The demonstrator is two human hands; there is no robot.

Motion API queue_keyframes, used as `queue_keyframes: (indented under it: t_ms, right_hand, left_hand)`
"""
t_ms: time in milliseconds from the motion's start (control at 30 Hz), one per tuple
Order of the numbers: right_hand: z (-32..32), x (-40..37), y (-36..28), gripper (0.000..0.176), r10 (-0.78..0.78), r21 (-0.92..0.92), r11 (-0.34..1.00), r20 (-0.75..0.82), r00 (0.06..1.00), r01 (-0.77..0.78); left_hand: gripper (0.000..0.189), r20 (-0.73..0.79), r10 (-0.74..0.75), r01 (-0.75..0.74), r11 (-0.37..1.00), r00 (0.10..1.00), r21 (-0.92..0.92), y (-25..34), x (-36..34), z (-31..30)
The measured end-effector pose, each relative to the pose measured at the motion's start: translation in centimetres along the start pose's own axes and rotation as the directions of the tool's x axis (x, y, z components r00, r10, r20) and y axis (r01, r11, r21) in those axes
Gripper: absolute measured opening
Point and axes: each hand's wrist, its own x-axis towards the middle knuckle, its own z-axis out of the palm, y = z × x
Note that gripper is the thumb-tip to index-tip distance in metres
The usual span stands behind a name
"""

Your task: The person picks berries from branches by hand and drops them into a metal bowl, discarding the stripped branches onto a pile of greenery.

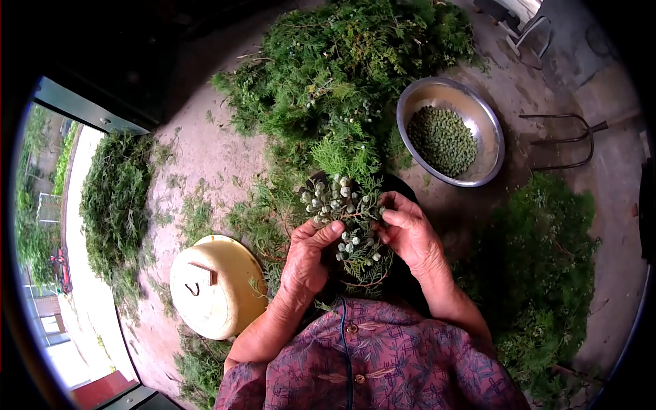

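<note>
Between my two hands, in front of my chest, is a green sprig [352,212] with clusters of pale green, round cones. My left hand [311,253] is at its left side, thumb and fingers closed on the sprig beneath the upper cones. On the right side my right hand [408,229] pinches the sprig's edge near a cone; its fingertips are partly hidden by foliage. Beyond my right hand, a metal bowl [486,137] holds many small green cones [441,140]. A large heap of leafy branches [328,68] lies ahead of my hands.
An upturned cream basin [212,290] sits by my left forearm. More cut branches lie at the left [116,198] and lower right [540,273]. A metal fork head [588,140] rests on the floor at the right. An open doorway is at the far left.
</note>
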Motion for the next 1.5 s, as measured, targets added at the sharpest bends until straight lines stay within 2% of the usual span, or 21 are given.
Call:
queue_keyframes:
  t_ms: [100, 133, 233, 267, 367, 400, 500, 533, 767, 867, 900, 933, 967, 1000, 1033, 1100, 1267, 1367, 1433, 1467, 1500]
  right_hand:
    - [0.8, 0.1, -0.4, 0.03, -0.015, -0.108, 0.994, 0.013, 1.0, 0.016]
    - [0.4, 0.1, -0.3, 0.033, -0.03, -0.143, 0.989, 0.066, 0.997, 0.04]
    - [1.9, -0.2, -0.7, 0.037, -0.088, -0.358, 0.926, 0.094, 0.992, 0.116]
    - [2.1, -0.2, -0.5, 0.037, -0.102, -0.378, 0.916, 0.1, 0.99, 0.133]
    - [2.4, 0.1, -0.4, 0.033, -0.234, -0.678, 0.686, 0.139, 0.962, 0.264]
    - [2.2, 0.3, -0.3, 0.029, -0.28, -0.725, 0.624, 0.14, 0.95, 0.291]
    - [2.3, 0.2, -0.2, 0.029, -0.349, -0.812, 0.474, 0.182, 0.919, 0.341]
    - [2.6, 0.2, -0.2, 0.026, -0.415, -0.838, 0.348, 0.265, 0.87, 0.421]
    - [1.3, 0.9, 1.0, 0.022, -0.484, -0.815, 0.271, 0.345, 0.804, 0.512]
    - [1.8, 0.3, 0.4, 0.022, -0.521, -0.896, 0.089, 0.329, 0.787, 0.434]
    - [1.2, 0.9, 0.2, 0.016, -0.588, -0.885, 0.009, 0.372, 0.718, 0.466]
    - [0.7, 0.4, -0.4, 0.015, -0.444, -0.824, 0.471, 0.087, 0.892, 0.314]
    - [0.5, -0.1, -1.1, 0.013, -0.158, -0.582, 0.811, -0.123, 0.98, 0.057]
    - [0.2, -0.1, -1.3, 0.012, -0.123, -0.462, 0.883, -0.049, 0.991, 0.087]
    - [0.3, 0.0, -1.2, 0.013, -0.083, -0.347, 0.936, -0.047, 0.995, 0.061]
    - [0.8, -0.1, -1.0, 0.016, -0.008, -0.106, 0.994, -0.03, 1.0, 0.005]
    - [1.2, 0.1, -0.6, 0.023, 0.051, -0.21, 0.977, 0.033, 0.998, -0.042]
    - [0.8, 0.2, -0.2, 0.017, -0.005, -0.296, 0.955, 0.024, 1.0, 0.012]
    - [1.1, 0.2, 0.1, 0.013, -0.283, -0.601, 0.777, -0.066, 0.957, 0.188]
    - [0.4, 0.5, -0.1, 0.008, -0.345, -0.607, 0.769, -0.129, 0.929, 0.201]
    - [-0.3, 0.4, -0.9, 0.008, -0.283, -0.411, 0.89, -0.158, 0.946, 0.198]
  left_hand:
    - [0.015, -0.007, -0.035, 0.035, 0.999, 0.999, 0.011, 0.1, 0.1, 0.0]
    - [0.014, -0.019, -0.046, 0.046, 0.999, 0.999, 0.013, 0.0, 0.2, -0.1]
    - [0.013, -0.043, -0.074, 0.075, 0.997, 0.996, 0.023, 0.0, 0.3, -0.2]
    - [0.012, -0.042, -0.081, 0.082, 0.996, 0.996, 0.028, 0.0, 0.4, -0.1]
    - [0.011, -0.047, -0.095, 0.098, 0.993, 0.994, 0.059, 0.2, 0.2, 0.5]
    - [0.011, -0.038, -0.103, 0.105, 0.992, 0.994, 0.066, 0.3, 0.1, 0.6]
    - [0.017, -0.028, -0.085, 0.087, 0.991, 0.996, 0.1, 0.0, 0.3, -0.1]
    - [0.02, -0.028, -0.072, 0.074, 0.991, 0.997, 0.114, -0.2, 0.5, -0.4]
    - [0.019, -0.019, -0.061, 0.063, 0.994, 0.998, 0.086, -0.2, 0.4, 0.0]
    - [0.013, -0.025, -0.028, 0.03, 0.996, 0.999, 0.082, 0.2, -0.1, 0.7]
    - [0.013, -0.034, -0.017, 0.02, 0.997, 0.999, 0.073, 0.3, -0.2, 0.7]
    - [0.013, -0.044, -0.006, 0.008, 0.998, 0.999, 0.063, 0.5, -0.2, 0.6]
    - [0.013, -0.053, -0.002, 0.005, 0.998, 0.999, 0.057, 0.4, -0.2, 0.6]
    - [0.013, -0.064, -0.001, 0.005, 0.999, 0.998, 0.052, 0.3, -0.1, 0.5]
    - [0.013, -0.072, -0.001, 0.005, 0.999, 0.997, 0.049, 0.1, 0.2, 0.4]
    - [0.01, -0.079, -0.022, 0.028, 0.997, 0.997, 0.075, -0.1, 0.5, 0.0]
    - [0.01, -0.094, -0.048, 0.056, 0.995, 0.994, 0.08, 0.3, 0.2, 0.7]
    - [0.01, -0.103, -0.04, 0.051, 0.993, 0.994, 0.108, 0.1, 0.3, 0.2]
    - [0.008, -0.098, -0.002, 0.012, 0.995, 0.995, 0.101, 0.0, 0.1, 0.3]
    - [0.008, -0.095, 0.017, -0.007, 0.995, 0.995, 0.098, 0.0, 0.1, 0.4]
    - [0.007, -0.096, 0.022, -0.014, 0.997, 0.995, 0.079, 0.0, 0.1, 0.4]
